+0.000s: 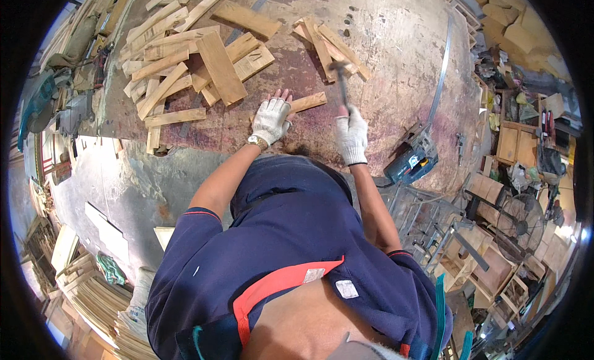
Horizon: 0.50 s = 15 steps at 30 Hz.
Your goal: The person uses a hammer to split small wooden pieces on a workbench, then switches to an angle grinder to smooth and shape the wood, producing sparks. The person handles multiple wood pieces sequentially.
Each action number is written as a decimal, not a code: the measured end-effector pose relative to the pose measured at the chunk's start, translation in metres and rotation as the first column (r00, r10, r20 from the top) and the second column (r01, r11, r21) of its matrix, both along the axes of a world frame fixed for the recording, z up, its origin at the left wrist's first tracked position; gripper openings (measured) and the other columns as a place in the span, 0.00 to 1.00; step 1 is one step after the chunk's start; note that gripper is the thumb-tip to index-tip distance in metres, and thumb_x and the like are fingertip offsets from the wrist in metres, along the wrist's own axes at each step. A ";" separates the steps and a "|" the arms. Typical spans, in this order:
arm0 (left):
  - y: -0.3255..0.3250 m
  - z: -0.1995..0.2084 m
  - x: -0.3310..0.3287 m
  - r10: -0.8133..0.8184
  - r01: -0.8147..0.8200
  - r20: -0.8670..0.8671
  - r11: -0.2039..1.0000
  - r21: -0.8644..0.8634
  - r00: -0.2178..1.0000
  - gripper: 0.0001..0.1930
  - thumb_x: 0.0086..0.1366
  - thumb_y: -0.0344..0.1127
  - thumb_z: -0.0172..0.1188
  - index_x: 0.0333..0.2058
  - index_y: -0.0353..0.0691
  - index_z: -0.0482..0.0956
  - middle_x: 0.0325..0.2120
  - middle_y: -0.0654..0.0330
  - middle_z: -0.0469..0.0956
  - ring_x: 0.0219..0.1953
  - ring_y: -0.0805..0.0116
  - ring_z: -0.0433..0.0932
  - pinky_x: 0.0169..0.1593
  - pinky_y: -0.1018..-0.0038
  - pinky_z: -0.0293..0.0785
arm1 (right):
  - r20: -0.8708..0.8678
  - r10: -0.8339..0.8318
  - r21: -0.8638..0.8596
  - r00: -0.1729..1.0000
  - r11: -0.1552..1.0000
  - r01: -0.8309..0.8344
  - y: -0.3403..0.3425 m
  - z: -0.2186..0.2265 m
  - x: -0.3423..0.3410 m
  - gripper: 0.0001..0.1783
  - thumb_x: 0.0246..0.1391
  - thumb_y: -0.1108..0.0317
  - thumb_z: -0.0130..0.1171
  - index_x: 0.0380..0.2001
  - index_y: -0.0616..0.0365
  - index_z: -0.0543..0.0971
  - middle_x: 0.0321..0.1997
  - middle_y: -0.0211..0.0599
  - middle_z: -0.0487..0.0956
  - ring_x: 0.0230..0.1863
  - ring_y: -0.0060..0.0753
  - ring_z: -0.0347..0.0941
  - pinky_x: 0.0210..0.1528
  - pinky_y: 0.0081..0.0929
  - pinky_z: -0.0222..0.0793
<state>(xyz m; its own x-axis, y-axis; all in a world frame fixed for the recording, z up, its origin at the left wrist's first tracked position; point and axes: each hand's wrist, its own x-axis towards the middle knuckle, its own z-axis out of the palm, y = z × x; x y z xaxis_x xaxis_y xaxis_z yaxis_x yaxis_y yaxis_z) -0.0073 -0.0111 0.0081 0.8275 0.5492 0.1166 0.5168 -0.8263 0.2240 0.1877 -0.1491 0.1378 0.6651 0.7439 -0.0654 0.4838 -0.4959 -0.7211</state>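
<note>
Pale wood strip point(309, 102), head view: lies on worktable point(402, 63) under gloved left hand point(272, 120); pinching or only pressing, cannot tell. Gloved right hand point(352, 135) wrapped round hammer point(343, 87). Stray swing could catch left fingers, bare-tipped, close by; loosely held strip might skid. Hammer head blurred; strip's left part covered by glove; any nail indiscernible.

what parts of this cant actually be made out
All in the head view:
Part of the wood strip: covered by the left hand.
The gripped part of the hammer: inside the right hand.
Hammer head: blurred.
Watch dial: too small.
Stacked boards, lower left: cut off by the dark rim.
</note>
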 end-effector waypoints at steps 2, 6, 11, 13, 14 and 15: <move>-0.001 0.003 -0.002 0.011 -0.010 0.015 1.000 -0.030 1.000 0.31 0.67 0.47 0.59 0.66 0.40 0.70 0.70 0.53 0.66 0.73 0.55 0.62 0.74 0.56 0.55 | -0.009 -0.078 0.157 0.997 0.984 0.079 0.007 0.025 -0.006 0.16 0.69 0.57 0.55 0.40 0.60 0.76 0.25 0.53 0.79 0.25 0.60 0.77 0.29 0.47 0.70; -0.002 -0.003 0.002 0.006 -0.007 0.027 1.000 0.025 1.000 0.31 0.68 0.48 0.58 0.66 0.40 0.70 0.70 0.54 0.66 0.72 0.55 0.63 0.74 0.55 0.55 | 0.298 -0.129 0.072 0.946 0.991 0.112 -0.020 -0.044 -0.007 0.15 0.65 0.65 0.54 0.52 0.58 0.72 0.26 0.54 0.80 0.28 0.61 0.79 0.30 0.51 0.72; 0.002 -0.006 0.006 -0.013 0.013 0.025 1.000 0.016 1.000 0.31 0.69 0.48 0.58 0.66 0.41 0.70 0.71 0.55 0.65 0.73 0.55 0.61 0.74 0.55 0.55 | -0.039 0.114 -0.260 0.993 0.958 -0.121 -0.037 -0.072 0.018 0.20 0.68 0.52 0.51 0.44 0.59 0.78 0.31 0.62 0.80 0.36 0.68 0.79 0.38 0.54 0.71; -0.006 -0.007 -0.002 -0.001 0.002 0.006 1.000 -0.011 1.000 0.31 0.69 0.48 0.57 0.66 0.41 0.70 0.71 0.55 0.64 0.73 0.55 0.61 0.74 0.55 0.55 | -0.015 0.081 -0.111 0.997 0.990 -0.082 -0.024 -0.039 0.015 0.20 0.69 0.52 0.51 0.44 0.60 0.77 0.30 0.60 0.80 0.33 0.67 0.79 0.35 0.52 0.71; -0.003 -0.004 -0.001 0.014 -0.014 0.004 1.000 -0.019 1.000 0.30 0.69 0.48 0.57 0.66 0.41 0.70 0.71 0.55 0.64 0.74 0.55 0.60 0.74 0.55 0.55 | -0.014 0.036 -0.054 0.999 0.998 -0.036 -0.013 -0.016 0.011 0.19 0.69 0.54 0.52 0.45 0.60 0.77 0.29 0.58 0.80 0.32 0.65 0.79 0.34 0.51 0.71; -0.002 -0.002 -0.003 0.031 -0.031 0.002 0.999 -0.030 1.000 0.30 0.69 0.48 0.57 0.66 0.41 0.71 0.71 0.55 0.64 0.74 0.55 0.60 0.74 0.55 0.55 | -0.016 -0.008 -0.001 1.000 1.000 0.008 -0.006 0.006 0.004 0.17 0.69 0.55 0.52 0.46 0.60 0.77 0.29 0.57 0.80 0.31 0.64 0.79 0.33 0.50 0.71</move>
<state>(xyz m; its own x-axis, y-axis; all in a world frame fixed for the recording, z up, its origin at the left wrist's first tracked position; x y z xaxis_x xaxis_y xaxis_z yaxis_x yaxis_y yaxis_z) -0.0099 -0.0134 0.0063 0.8100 0.5776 0.1013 0.5413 -0.8029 0.2496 0.1921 -0.1546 0.1438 0.6702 0.7383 -0.0766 0.4679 -0.5003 -0.7285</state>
